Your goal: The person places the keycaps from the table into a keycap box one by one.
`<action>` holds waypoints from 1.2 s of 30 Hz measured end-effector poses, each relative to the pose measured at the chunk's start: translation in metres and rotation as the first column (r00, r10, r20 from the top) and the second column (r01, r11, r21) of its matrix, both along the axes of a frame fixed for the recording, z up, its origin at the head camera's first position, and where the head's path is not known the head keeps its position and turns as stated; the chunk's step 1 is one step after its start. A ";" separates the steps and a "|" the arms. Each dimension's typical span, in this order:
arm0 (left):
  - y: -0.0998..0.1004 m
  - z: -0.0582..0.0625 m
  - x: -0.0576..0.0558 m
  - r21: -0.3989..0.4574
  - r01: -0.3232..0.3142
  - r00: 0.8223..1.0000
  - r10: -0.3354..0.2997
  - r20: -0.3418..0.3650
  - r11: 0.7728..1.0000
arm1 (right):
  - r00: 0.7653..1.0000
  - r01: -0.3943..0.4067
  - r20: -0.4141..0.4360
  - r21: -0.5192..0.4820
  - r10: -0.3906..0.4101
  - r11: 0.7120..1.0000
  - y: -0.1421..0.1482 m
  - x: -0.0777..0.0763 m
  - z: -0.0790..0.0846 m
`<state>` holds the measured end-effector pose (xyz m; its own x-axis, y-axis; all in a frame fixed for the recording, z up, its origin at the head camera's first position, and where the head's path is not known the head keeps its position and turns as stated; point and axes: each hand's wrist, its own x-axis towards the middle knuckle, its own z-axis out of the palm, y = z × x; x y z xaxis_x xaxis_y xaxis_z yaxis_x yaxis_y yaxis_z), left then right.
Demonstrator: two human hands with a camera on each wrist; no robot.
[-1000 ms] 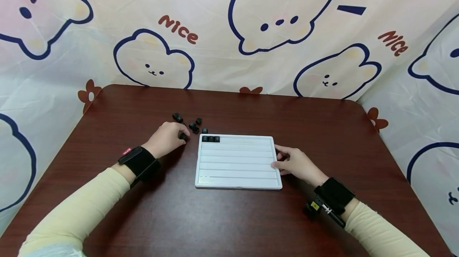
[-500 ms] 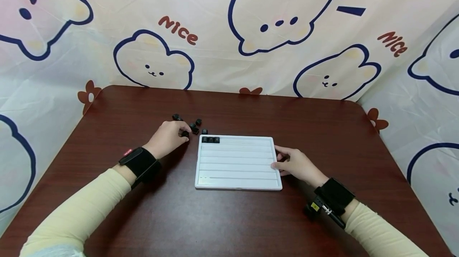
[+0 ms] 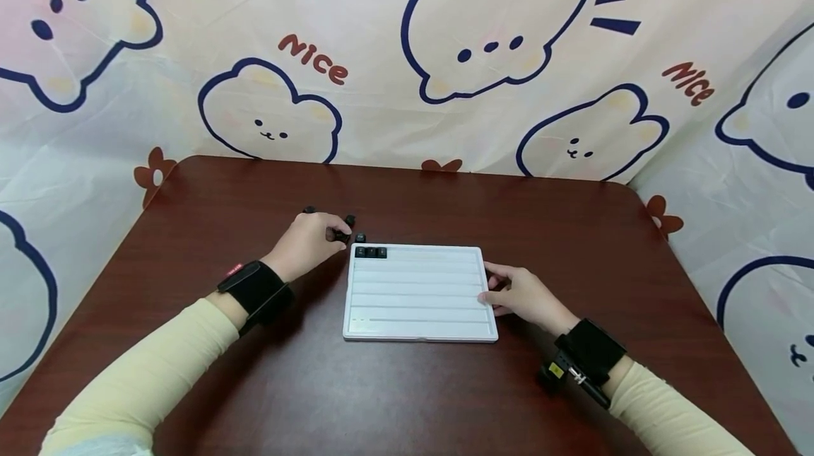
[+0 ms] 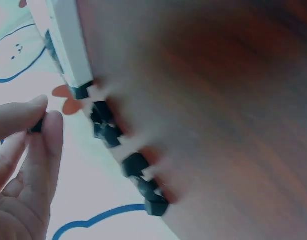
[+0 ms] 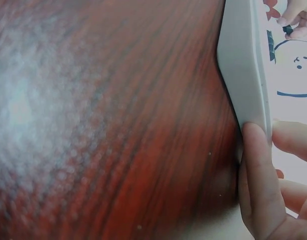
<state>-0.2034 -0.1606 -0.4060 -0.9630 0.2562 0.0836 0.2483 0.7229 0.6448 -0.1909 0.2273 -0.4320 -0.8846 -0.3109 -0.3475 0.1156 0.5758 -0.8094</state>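
Observation:
My left hand is at the back left corner of a white tray with long parallel ridges. Between thumb and fingertips it pinches a small black keycap, mostly covered by the fingers. Loose black keycaps lie on the table by that hand, several in a line in the left wrist view; the hand hides some in the head view. Three keycaps sit side by side in the tray's top left corner. My right hand grips the tray's right edge, thumb on top and fingers at the side.
A brown wooden table carries everything. One keycap stands just behind the tray's back left corner. Behind the table hangs a pale cloth printed with cartoon animals. Both wrists wear black straps.
My left hand has moved right, toward the tray's corner, with the keycap in its fingers. The right hand keeps its grip on the tray. The head view has shifted slightly.

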 end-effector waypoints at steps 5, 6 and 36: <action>0.015 0.004 -0.001 0.026 0.041 0.999 -0.042 0.018 0.999 | 1.000 0.003 -0.010 -0.002 -0.003 1.000 0.002 0.003 0.001; 0.018 0.005 -0.001 0.028 0.048 0.999 -0.048 0.020 0.998 | 1.000 0.005 -0.012 -0.003 -0.005 1.000 0.002 0.003 0.002; 0.072 0.009 -0.014 -0.022 0.155 0.984 -0.152 0.097 0.988 | 1.000 0.013 -0.012 0.010 -0.013 1.000 0.001 0.003 0.003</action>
<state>-0.2174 -0.0888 -0.3974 -0.9151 0.4028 -0.0157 0.2968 0.6995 0.6501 -0.1875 0.2281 -0.4294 -0.8925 -0.2959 -0.3404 0.1138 0.5826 -0.8047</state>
